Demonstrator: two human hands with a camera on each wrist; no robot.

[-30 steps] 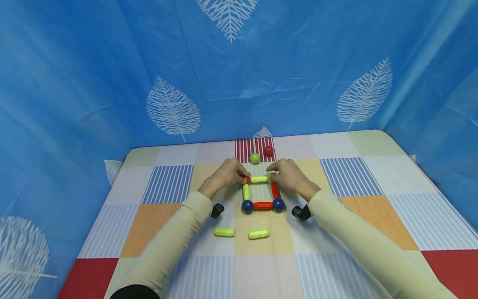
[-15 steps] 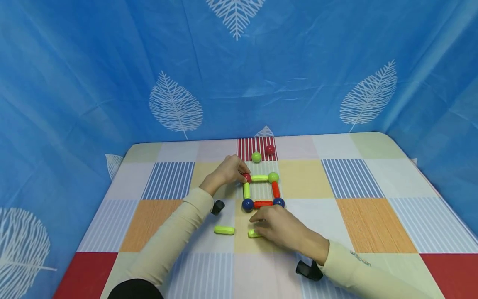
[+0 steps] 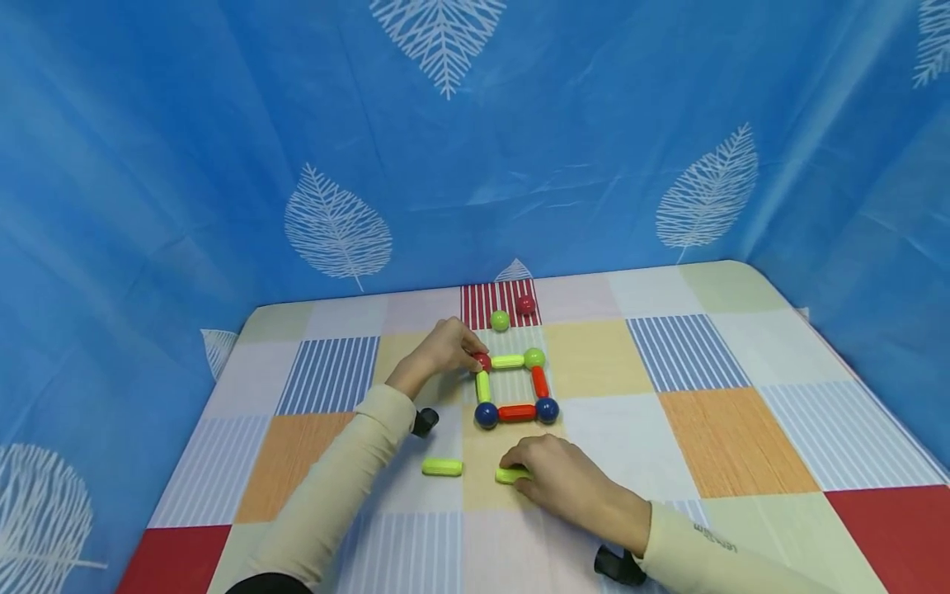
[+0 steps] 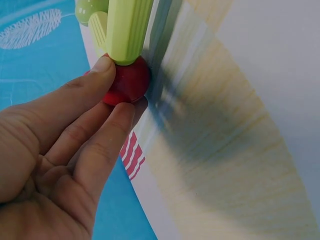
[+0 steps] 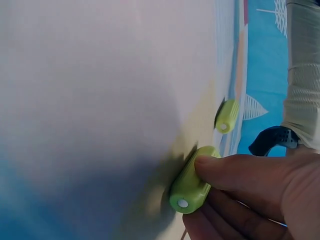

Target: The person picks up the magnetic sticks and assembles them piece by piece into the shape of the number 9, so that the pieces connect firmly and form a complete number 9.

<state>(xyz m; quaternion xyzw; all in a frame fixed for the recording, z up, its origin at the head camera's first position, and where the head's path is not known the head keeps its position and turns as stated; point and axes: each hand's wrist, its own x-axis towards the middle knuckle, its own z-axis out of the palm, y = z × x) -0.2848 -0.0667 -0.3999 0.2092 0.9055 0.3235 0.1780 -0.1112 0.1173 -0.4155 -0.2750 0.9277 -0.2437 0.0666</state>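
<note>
A four-sided frame of magnetic rods and balls lies mid-table, with two blue balls (image 3: 486, 415) in front, a red rod (image 3: 516, 413) between them, a red rod on the right and light green rods (image 3: 508, 361) at the back and left. Its back-right corner is a green ball (image 3: 534, 357). At the back-left corner, my left hand (image 3: 444, 351) pinches the red ball (image 4: 131, 82) between thumb and fingers. Closer to me, my right hand (image 3: 567, 483) pinches a light green rod (image 5: 192, 182), its thumb along one side; the rod's white end dot shows in the right wrist view.
Another light green rod (image 3: 442, 468) lies left of the right hand. Behind the frame sit a loose green ball (image 3: 500, 320) and a loose red ball (image 3: 525, 305). A patchwork cloth (image 3: 705, 445) covers the table; a blue curtain (image 3: 519, 165) hangs behind.
My right hand has left the green corner ball, come toward me, and taken hold of the front light green rod. My left hand has stayed at the red corner ball.
</note>
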